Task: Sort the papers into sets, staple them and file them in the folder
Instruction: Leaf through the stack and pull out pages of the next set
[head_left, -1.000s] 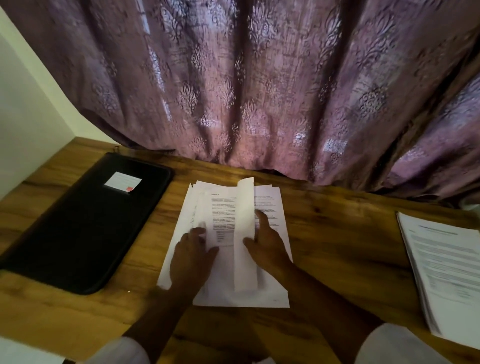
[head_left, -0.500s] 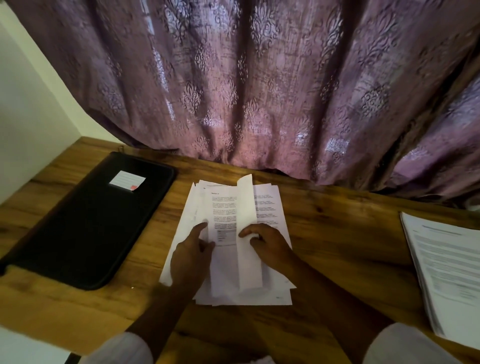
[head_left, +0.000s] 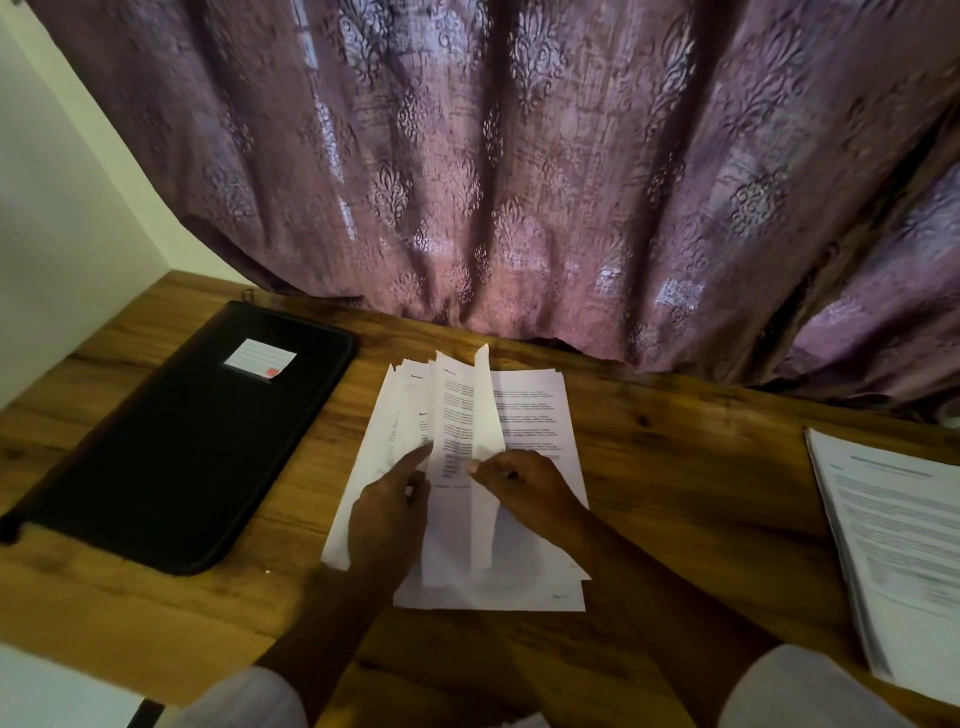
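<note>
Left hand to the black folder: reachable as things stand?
Likely yes. The black folder lies just left of the paper pile, only bare table between; the left hand must first leave the pile.
</note>
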